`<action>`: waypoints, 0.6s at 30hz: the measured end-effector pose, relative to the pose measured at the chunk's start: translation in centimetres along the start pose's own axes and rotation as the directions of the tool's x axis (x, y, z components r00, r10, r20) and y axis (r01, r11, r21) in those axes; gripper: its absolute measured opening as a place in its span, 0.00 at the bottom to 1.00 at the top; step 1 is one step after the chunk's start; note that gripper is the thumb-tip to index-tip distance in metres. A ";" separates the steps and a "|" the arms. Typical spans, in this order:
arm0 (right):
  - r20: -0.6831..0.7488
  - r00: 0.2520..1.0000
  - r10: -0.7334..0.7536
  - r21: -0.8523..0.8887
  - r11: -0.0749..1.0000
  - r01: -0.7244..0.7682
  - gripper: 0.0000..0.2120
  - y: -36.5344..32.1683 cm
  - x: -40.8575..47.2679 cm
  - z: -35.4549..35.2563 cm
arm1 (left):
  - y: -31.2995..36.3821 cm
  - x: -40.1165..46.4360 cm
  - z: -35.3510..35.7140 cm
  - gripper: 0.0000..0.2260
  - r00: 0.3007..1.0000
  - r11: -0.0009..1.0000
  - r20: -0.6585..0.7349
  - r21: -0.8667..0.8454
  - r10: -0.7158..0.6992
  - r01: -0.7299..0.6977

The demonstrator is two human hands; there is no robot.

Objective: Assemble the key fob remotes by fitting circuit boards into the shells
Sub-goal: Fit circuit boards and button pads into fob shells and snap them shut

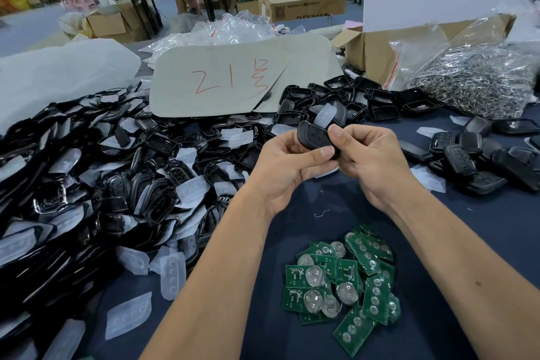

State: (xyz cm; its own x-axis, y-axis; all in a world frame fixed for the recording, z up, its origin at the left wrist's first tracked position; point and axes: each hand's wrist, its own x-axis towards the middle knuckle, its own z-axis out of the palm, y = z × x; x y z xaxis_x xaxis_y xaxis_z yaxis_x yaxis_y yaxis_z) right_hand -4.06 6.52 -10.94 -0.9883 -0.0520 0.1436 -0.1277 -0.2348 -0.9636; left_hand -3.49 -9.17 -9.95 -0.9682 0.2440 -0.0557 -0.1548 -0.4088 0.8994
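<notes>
Nearest me, at about 5 o'clock, lies the heap of green circuit boards (344, 280) on the dark blue cloth (455, 242), some showing coin cells, some button pads. Just above centre, both my hands meet on one black fob shell (314, 137): my left hand (287, 164) pinches it from 9 o'clock, thumb laid along its lower edge, and my right hand (371, 161) grips it from 3 o'clock, thumb on its top face. I judge I am pressing or checking a closed shell; whether a board sits inside I cannot tell. Loose shells and clear rubber pads (172, 275) sprawl from 7 to 11 o'clock, finished-looking fobs (467, 155) at 3. Next I'd need firm, even squeezing, then setting it aside rightward.
</notes>
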 end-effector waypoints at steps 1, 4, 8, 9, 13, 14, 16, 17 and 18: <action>-0.032 0.999 0.007 0.001 1.000 -0.007 0.16 0.0 -0.1 0.2 | 0.0 0.0 0.1 0.07 1.000 1.000 -0.021 0.025 0.003 -0.002; -0.138 0.989 0.042 0.023 0.999 -0.039 0.19 0.2 -0.3 0.8 | 0.2 -0.1 0.1 0.10 0.989 0.993 -0.142 0.112 0.045 -0.029; -0.247 0.965 0.088 0.104 0.993 -0.063 0.18 0.3 -0.7 1.9 | 1.1 0.0 0.1 0.05 0.968 0.961 -0.187 0.250 0.169 -0.120; -0.311 0.943 0.117 0.157 0.985 -0.070 0.18 0.2 -0.7 1.9 | 1.0 0.0 0.6 0.05 0.973 0.944 -0.148 0.306 0.178 -0.127; -0.645 0.736 0.205 0.372 0.926 0.067 0.14 -0.6 0.0 0.0 | -0.7 0.4 3.3 0.05 0.983 0.833 0.005 0.531 0.181 -0.156; -0.698 0.686 0.206 0.393 0.911 0.127 0.13 -0.9 0.2 -0.7 | -1.1 0.6 4.1 0.04 0.983 0.807 0.027 0.566 0.184 -0.166; -0.755 0.623 0.204 0.429 0.872 0.235 0.10 -1.2 0.5 -1.7 | -1.7 1.3 5.5 0.04 0.979 0.769 0.070 0.609 0.190 -0.192; -0.767 0.607 0.208 0.448 0.851 0.274 0.08 -1.3 0.5 -1.9 | -1.9 1.6 6.0 0.04 0.976 0.745 0.087 0.634 0.200 -0.209; -0.772 0.598 0.217 0.465 0.834 0.298 0.06 -1.4 0.5 -2.0 | -2.0 1.9 6.3 0.03 0.970 0.711 0.099 0.664 0.223 -0.232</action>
State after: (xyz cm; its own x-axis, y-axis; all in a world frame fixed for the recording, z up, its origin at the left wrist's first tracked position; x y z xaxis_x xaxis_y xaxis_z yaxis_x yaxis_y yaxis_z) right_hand -4.55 8.77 -10.02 -0.6830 0.6672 -0.2972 -0.3616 -0.6624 -0.6561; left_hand -3.79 -2.34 -9.15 -0.9539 0.2326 0.1899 0.2449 0.2372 0.9401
